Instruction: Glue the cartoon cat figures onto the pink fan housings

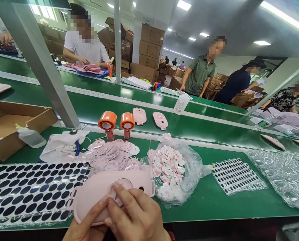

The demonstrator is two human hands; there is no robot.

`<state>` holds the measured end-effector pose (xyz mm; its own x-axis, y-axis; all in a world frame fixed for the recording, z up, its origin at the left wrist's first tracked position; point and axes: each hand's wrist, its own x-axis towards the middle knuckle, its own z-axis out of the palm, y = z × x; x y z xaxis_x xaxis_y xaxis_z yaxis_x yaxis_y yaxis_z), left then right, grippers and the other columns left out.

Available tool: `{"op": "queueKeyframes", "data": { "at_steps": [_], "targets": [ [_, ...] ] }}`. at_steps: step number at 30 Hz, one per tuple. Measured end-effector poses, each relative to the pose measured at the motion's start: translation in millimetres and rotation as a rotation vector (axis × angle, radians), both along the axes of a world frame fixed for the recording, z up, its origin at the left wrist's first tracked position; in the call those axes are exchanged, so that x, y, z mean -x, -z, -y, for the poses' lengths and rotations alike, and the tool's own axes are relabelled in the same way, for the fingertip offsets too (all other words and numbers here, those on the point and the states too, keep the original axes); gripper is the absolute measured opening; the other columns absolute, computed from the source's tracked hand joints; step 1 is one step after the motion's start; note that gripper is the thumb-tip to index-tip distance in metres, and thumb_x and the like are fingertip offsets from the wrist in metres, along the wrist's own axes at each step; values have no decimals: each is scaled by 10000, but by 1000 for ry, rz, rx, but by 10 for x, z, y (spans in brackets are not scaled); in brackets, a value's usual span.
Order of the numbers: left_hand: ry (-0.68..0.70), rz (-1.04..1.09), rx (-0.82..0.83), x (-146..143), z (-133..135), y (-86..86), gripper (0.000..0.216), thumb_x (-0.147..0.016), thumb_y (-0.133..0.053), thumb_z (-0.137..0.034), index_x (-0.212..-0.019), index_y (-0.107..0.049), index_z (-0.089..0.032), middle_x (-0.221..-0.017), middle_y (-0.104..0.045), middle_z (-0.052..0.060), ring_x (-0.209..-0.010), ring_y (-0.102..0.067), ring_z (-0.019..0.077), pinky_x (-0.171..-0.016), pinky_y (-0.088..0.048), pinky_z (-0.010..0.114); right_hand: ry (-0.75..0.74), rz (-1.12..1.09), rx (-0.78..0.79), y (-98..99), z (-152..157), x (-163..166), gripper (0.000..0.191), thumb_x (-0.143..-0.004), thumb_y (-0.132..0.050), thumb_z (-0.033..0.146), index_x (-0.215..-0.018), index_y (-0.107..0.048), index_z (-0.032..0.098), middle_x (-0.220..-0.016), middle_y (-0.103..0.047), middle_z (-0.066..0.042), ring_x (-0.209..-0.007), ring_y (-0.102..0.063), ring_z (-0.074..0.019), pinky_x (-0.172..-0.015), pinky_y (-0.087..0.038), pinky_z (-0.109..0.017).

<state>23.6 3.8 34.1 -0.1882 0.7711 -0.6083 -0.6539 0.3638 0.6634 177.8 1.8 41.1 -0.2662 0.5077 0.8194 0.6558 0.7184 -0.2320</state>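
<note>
A pink oval device shell (99, 190) lies at the near table edge, held from below by my left hand (85, 224), whose fingers curl under it. My right hand (136, 217) rests on top, with a fingertip pressing a round pink disc into the shell's circular recess (120, 187). Just behind the shell lies a heap of round pink discs (109, 154). To its right an open clear bag (174, 167) holds several small white and pink cartoon pieces.
Sheets of black oval stickers lie at left (26, 190) and right (237, 175). Two orange-topped tools (116, 124) stand behind the discs. A squeeze bottle (30, 135) and cardboard box (6, 124) sit at left. Two pink shells (149, 117) ride the belt. Other people work across the belt.
</note>
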Motion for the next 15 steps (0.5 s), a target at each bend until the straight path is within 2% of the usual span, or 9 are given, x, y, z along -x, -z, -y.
{"op": "queueKeyframes", "data": {
  "at_steps": [2,3,5,7,10,12,15],
  "targets": [
    [-51,81,39,-45,-27,-107,930,-338,-1017,7,-1197,-814,-286,-1113,-895,16,-1210,-815,328,-705,-708,236,-16,-8,61,-18,-20,-69,233,-1141,-630,234,-1281,-803,163,-1343,-869,-125,-908,-840,-266,-718,-732,-358],
    [-63,109,42,-67,-31,-147,987,-305,-996,43,-1217,-819,-290,-1084,-901,-2,-1188,-827,320,-682,-698,212,-19,-16,93,-38,-29,-110,223,-1146,-634,235,-1289,-799,186,-1316,-883,-81,-903,-825,-256,-737,-733,-351],
    [-60,113,28,-109,-27,-205,1047,-340,-1009,25,-1316,-811,-298,-1089,-909,-8,-1163,-841,327,-706,-713,230,4,-26,148,-90,-43,-181,192,-1133,-694,247,-1297,-794,235,-1249,-901,-7,-923,-795,-249,-809,-736,-352],
    [-66,76,30,-141,-18,-244,1052,-430,-1028,-28,-1417,-784,-300,-1129,-911,21,-1167,-845,359,-712,-735,283,68,-11,177,-140,-47,-225,192,-1086,-796,305,-1275,-802,273,-1178,-895,6,-972,-776,-267,-847,-735,-374],
    [-80,20,29,-167,-11,-287,1014,-535,-983,-22,-1485,-759,-295,-1200,-904,67,-1155,-849,380,-661,-732,302,146,42,172,-156,-30,-237,238,-1040,-850,372,-1251,-811,269,-1109,-845,-44,-1068,-759,-302,-908,-733,-410],
    [-72,15,39,-177,-15,-310,979,-573,-954,-10,-1490,-758,-292,-1232,-899,77,-1147,-852,377,-660,-732,306,191,48,136,-118,-6,-224,233,-1034,-845,395,-1193,-811,227,-1109,-823,-81,-1131,-747,-328,-1020,-713,-455],
    [-57,15,49,-203,-28,-344,1039,-531,-944,19,-1506,-743,-277,-1304,-884,82,-1184,-840,388,-677,-739,313,225,2,94,-31,24,-194,214,-1039,-833,356,-1152,-794,179,-1101,-818,-104,-1201,-735,-339,-1116,-670,-459]
  ]
}}
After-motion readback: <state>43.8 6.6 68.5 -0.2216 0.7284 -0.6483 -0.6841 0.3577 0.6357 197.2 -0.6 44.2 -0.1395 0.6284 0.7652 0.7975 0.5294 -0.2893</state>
